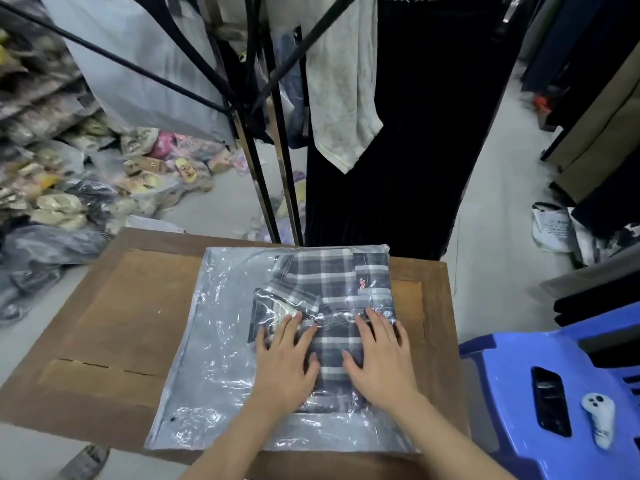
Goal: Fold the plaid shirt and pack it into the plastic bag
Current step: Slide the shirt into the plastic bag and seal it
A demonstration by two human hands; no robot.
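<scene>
The folded plaid shirt (pixel 341 289), dark grey with white checks, lies inside a clear plastic bag (pixel 214 341) flat on a brown wooden table (pixel 114 299). The shirt fills the bag's right half; the left half is flat, crinkled plastic. My left hand (pixel 287 362) lies flat on the bag over the shirt's near left part, fingers straight and spread. My right hand (pixel 381 355) presses flat beside it on the shirt's near right part. Both palms touch the plastic, not the cloth.
A blue plastic stool (pixel 540 393) stands at the right with a black phone (pixel 550 400) and a white controller (pixel 599 422) on it. Beyond the table are a black clothes rack (pixel 263 161), hanging garments and a pile of bagged goods (pixel 62 188) on the floor.
</scene>
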